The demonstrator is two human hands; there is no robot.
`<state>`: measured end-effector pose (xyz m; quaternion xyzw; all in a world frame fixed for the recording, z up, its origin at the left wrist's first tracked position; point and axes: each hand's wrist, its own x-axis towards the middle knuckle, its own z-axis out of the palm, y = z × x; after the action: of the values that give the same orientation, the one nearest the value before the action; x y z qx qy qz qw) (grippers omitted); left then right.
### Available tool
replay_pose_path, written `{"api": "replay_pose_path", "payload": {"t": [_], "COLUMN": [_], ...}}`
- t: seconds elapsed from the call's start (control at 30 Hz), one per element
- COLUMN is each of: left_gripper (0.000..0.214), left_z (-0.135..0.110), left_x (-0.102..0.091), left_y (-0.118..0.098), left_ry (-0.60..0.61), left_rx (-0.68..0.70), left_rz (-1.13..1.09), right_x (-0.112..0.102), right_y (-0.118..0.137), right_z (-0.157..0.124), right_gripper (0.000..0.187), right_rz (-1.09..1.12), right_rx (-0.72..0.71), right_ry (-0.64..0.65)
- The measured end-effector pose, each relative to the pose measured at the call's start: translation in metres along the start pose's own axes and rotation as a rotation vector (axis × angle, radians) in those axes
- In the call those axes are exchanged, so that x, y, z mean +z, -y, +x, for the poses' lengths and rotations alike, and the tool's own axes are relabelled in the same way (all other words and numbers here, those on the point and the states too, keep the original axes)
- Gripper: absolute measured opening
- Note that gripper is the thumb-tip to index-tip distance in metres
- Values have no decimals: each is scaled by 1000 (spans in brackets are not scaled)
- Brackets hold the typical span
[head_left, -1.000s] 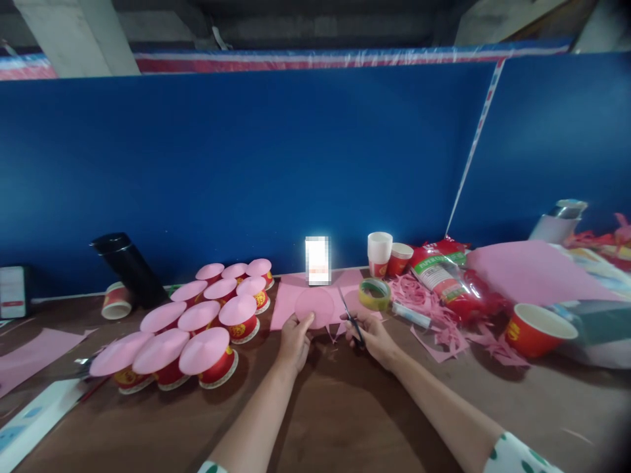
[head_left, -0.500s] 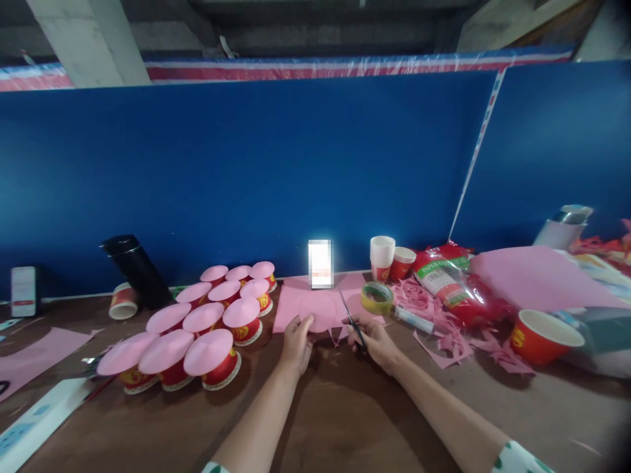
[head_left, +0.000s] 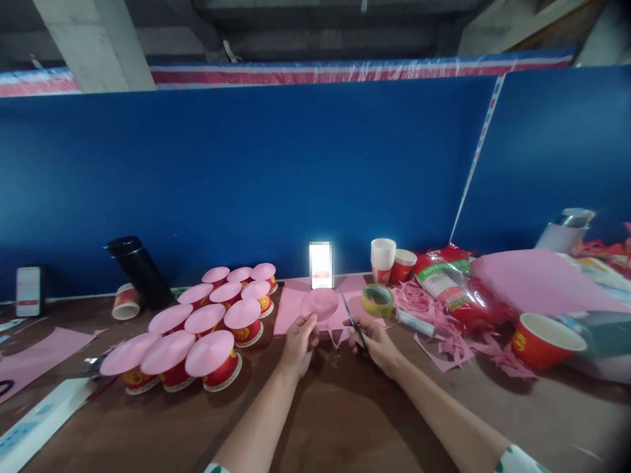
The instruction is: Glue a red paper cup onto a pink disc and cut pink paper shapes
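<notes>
Between thumb and fingers, my left hand (head_left: 300, 343) pinches the near edge of a round pink paper disc (head_left: 319, 302). My right hand (head_left: 372, 340) grips a pair of scissors (head_left: 353, 322), blades pointing away from me, just right of the disc. Whether the blades are parted is too small to tell. Under and behind the disc lie flat sheets of pink paper (head_left: 290, 309). A thin pink offcut (head_left: 340, 337) hangs or lies between my hands. To the left, several red paper cups (head_left: 221, 374) stand in rows, each topped with a shallow pink paper cone (head_left: 211, 353).
A bright phone (head_left: 321, 264) stands against the blue partition (head_left: 296, 164). On the right are a tape roll (head_left: 377, 299), white cups (head_left: 383, 253), pink paper shreds (head_left: 419, 299), a red plastic packet (head_left: 448, 282) and a red cup (head_left: 547, 341). A black flask (head_left: 140, 272) leans at left.
The pink disc now looks darker and tilted, standing out from the sheets behind it. My hands have barely moved, and the scissors stay in my right hand.
</notes>
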<state>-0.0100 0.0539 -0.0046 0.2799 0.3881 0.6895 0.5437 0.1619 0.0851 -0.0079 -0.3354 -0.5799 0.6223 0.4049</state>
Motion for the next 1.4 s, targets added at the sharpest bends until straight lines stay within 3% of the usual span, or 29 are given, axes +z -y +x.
{"api": "replay_pose_path", "payload": {"t": [0.47,0.7,1.4], "left_gripper": [26,41,37], "left_z": [0,1,3], "left_x": [-2,-1,-3], "left_y": [0,-1,1], "left_ry": [-32,82,110], "left_rx": [-77,-25,-92], "left_rz": [11,-66,-132], "right_x": [-2,-2,0], "right_y": [-6,0,-1], "right_z": [2,0,1], "right_gripper": [39,40,42], "right_rz": [-2,-12,15], "right_rx": [-18,-8,7], "right_ry": [5,-5,-9]}}
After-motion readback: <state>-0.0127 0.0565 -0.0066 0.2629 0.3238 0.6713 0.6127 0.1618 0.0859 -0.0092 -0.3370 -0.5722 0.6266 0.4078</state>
